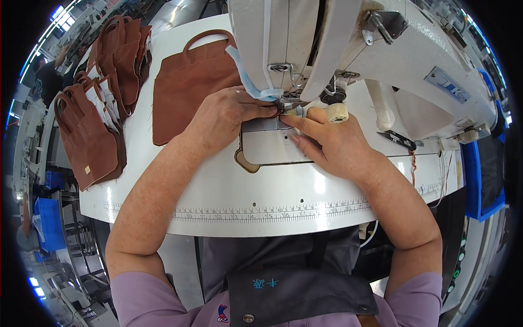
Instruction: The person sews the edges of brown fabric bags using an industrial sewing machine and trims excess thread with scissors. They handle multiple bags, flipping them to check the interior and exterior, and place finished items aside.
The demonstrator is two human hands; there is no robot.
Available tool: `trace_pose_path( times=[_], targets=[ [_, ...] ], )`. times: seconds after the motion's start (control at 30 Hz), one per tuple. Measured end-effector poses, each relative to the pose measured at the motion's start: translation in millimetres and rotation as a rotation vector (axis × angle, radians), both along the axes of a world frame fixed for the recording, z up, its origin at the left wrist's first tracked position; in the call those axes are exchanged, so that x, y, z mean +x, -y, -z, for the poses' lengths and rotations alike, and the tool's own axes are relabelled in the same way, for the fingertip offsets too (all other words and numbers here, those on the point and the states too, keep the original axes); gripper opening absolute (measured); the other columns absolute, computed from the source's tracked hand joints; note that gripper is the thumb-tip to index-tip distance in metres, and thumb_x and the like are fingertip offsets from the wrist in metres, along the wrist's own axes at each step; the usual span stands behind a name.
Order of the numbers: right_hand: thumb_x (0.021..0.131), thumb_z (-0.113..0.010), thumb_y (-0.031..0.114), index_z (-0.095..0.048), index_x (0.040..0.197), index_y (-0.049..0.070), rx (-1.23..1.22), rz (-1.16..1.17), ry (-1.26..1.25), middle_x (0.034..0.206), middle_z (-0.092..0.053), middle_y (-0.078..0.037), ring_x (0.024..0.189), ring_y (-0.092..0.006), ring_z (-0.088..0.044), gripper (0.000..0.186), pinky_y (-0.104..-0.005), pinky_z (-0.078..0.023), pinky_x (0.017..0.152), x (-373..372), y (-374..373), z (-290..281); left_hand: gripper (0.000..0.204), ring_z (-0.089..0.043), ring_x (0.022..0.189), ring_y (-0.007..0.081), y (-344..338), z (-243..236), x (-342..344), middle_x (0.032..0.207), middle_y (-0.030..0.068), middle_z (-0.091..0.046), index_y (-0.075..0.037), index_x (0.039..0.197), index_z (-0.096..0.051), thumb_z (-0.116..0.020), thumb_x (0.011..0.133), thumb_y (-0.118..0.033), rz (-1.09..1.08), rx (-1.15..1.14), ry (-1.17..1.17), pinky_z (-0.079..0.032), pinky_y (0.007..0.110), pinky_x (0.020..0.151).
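Both hands at table centre: left hand [226,117] pinching small brown piece [279,111] under sewing machine [348,43] needle; right hand [329,143] fingers flat, holding nothing.

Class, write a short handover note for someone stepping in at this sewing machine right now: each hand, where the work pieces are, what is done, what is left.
Left hand: fingertips pinching a small brown piece at the needle area.
Right hand: fingers flat on the metal plate, steadying it.
One brown bag lies flat behind the left hand; a stack of brown bags sits at far left.
Thread snips lie right.
Stitching progress: not visible.
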State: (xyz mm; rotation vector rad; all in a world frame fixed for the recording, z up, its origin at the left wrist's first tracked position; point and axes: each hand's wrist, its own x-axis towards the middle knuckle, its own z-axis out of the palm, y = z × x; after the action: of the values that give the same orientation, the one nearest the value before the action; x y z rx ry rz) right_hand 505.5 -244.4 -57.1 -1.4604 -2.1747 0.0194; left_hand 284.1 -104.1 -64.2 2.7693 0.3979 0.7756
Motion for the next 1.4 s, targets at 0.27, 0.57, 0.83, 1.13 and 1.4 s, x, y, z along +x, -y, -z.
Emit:
trace_pose_path(
  times=[0.27,0.57,0.83,1.13,1.4],
  targets=[
    [0.088,-0.073,0.020,-0.073,0.113,0.010,0.014,-0.013,-0.010,0.086,-0.067,-0.012,0.076,-0.0319,-0.066,0.027,-0.0444,-0.051,0.071,1.3,-0.8,1.9,0.048,-0.067,0.120,0.0322,20.2,-6.4,-2.8,0.123,0.0119,-0.073,-0.005,0.121,-0.074,-0.056,0.080,0.010,-0.062,-0.005,-0.125,-0.054,0.039,0.104],
    [0.089,-0.071,0.020,-0.072,0.114,0.009,0.058,0.017,-0.023,0.087,-0.067,-0.012,0.077,-0.0325,-0.067,0.027,-0.0453,-0.052,0.072,0.8,-2.8,4.9,0.042,-0.062,0.126,0.0354,80.8,-35.8,7.7,0.134,0.0187,-0.066,0.001,0.126,-0.069,-0.065,0.088,-0.015,-0.204,0.049,-0.364,-0.046,0.047,0.113],
    [0.091,-0.068,0.021,-0.073,0.114,0.010,0.064,0.022,0.022,0.090,-0.067,-0.011,0.081,-0.0313,-0.068,0.026,-0.0444,-0.054,0.074,0.1,-4.1,6.2,0.041,-0.063,0.123,0.0354,49.5,-7.9,-8.8,0.136,0.0173,-0.063,0.001,0.124,-0.070,-0.071,0.087,-0.017,-0.012,-0.064,-0.091,-0.044,0.050,0.114],
    [0.090,-0.069,0.020,-0.070,0.113,0.009,0.029,0.046,0.016,0.100,-0.067,-0.011,0.087,-0.0342,-0.068,0.026,-0.0471,-0.056,0.077,0.1,-0.8,3.4,0.043,-0.063,0.123,0.0364,50.5,-5.5,-1.8,0.135,0.0173,-0.063,0.000,0.126,-0.069,-0.072,0.086,-0.015,-0.081,-0.074,-0.074,-0.050,0.044,0.108],
    [0.091,-0.068,0.019,-0.068,0.109,0.009,0.023,0.045,0.016,0.094,-0.066,-0.011,0.085,-0.0345,-0.068,0.021,-0.0466,-0.056,0.073,3.5,0.7,3.9,0.043,-0.061,0.126,0.0374,60.3,0.5,4.3,0.135,0.0179,-0.063,-0.002,0.127,-0.069,-0.071,0.087,-0.016,-0.144,-0.056,-0.032,-0.043,0.051,0.115]
  ],
)
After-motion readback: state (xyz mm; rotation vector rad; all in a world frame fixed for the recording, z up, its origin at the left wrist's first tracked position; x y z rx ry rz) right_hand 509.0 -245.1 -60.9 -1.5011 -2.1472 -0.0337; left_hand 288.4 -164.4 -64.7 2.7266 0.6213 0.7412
